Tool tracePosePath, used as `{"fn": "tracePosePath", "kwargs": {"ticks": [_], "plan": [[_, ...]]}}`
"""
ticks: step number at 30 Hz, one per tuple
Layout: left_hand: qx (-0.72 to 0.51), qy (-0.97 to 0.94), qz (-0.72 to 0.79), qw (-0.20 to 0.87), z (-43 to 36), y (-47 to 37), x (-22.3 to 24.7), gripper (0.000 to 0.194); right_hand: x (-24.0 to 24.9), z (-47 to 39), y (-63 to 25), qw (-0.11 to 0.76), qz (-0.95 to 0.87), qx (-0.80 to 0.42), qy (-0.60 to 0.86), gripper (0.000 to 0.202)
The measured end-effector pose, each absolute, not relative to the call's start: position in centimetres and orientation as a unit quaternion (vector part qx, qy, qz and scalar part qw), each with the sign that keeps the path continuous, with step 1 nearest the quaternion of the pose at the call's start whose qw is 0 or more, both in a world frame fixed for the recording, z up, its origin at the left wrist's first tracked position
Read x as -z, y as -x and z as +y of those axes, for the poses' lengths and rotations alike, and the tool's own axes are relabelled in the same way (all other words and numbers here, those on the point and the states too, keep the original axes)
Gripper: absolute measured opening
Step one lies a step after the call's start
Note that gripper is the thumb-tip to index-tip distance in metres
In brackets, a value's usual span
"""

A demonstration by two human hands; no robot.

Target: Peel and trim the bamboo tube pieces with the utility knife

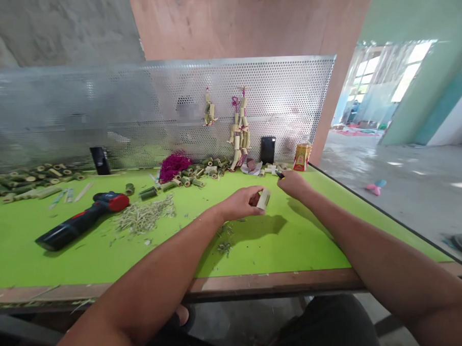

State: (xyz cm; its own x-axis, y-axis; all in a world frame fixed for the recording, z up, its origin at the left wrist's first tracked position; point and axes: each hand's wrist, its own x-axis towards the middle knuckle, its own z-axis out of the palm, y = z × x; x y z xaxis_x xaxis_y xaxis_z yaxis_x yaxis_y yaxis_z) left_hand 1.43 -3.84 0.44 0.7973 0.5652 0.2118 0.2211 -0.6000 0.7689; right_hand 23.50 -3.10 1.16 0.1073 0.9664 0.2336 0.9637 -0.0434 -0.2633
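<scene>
My left hand (238, 204) is closed around a short, pale bamboo piece (263, 199), held tilted above the green tabletop (310, 241). Something reddish-brown (254, 198) shows between its fingers and the bamboo; its kind is unclear. To the right, my right hand (295, 183) grips a small black-and-yellow tool (280, 175), mostly hidden by the fingers. Just beyond that hand lie several small pale bamboo bits (271, 169). Fine shavings (224, 247) are scattered on the table below my left hand.
A red-and-black power drill (83, 217) lies at left beside a heap of shavings (146, 215). Purple string (174, 167) and cut bamboo (211, 168) line the back. Bamboo figures (239, 132) hang on the perforated metal panel (136, 105). A bottle (302, 154) stands back right.
</scene>
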Motion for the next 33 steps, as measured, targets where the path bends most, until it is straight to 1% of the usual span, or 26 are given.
{"fn": "tracePosePath", "kwargs": {"ticks": [2, 5, 7, 10, 16, 22, 27, 30, 33], "plan": [[-0.256, -0.851, 0.257, 0.379, -2.9, -1.3, 0.2, 0.058, -1.0, -3.0, -23.4, 0.183, -0.666, 0.008, 0.723, 0.028], [-0.32, -0.808, 0.297, 0.395, -1.3, -0.8, 1.0, 0.064, -0.2, -3.8, -21.5, 0.183, -0.693, -0.004, 0.698, 0.024], [-0.333, -0.803, 0.302, 0.392, -0.7, -0.6, 1.2, 0.061, 0.3, -4.6, -20.1, 0.17, -0.734, -0.016, 0.658, 0.024], [-0.331, -0.813, 0.294, 0.379, -0.6, -0.6, 1.0, 0.052, 0.7, -5.5, -18.7, 0.139, -0.77, 0.004, 0.623, 0.022], [-0.331, -0.817, 0.261, 0.394, -1.1, -0.6, 0.3, 0.053, 0.6, -5.8, -18.6, 0.097, -0.777, 0.014, 0.622, 0.024], [-0.308, -0.85, 0.265, 0.335, -1.6, -0.5, -0.5, 0.049, 0.6, -5.7, -19.0, 0.075, -0.774, 0.027, 0.628, 0.024], [-0.308, -0.855, 0.274, 0.315, -1.6, -0.5, -1.0, 0.042, 0.6, -5.9, -18.8, 0.078, -0.765, 0.038, 0.638, 0.025], [-0.308, -0.85, 0.291, 0.315, -2.0, -0.6, -1.1, 0.039, 0.6, -5.4, -19.1, 0.095, -0.753, 0.022, 0.651, 0.026], [-0.253, -0.855, 0.274, 0.361, -3.3, -1.0, -1.1, 0.043, 0.1, -4.0, -20.9, 0.121, -0.708, -0.015, 0.696, 0.027]]}}
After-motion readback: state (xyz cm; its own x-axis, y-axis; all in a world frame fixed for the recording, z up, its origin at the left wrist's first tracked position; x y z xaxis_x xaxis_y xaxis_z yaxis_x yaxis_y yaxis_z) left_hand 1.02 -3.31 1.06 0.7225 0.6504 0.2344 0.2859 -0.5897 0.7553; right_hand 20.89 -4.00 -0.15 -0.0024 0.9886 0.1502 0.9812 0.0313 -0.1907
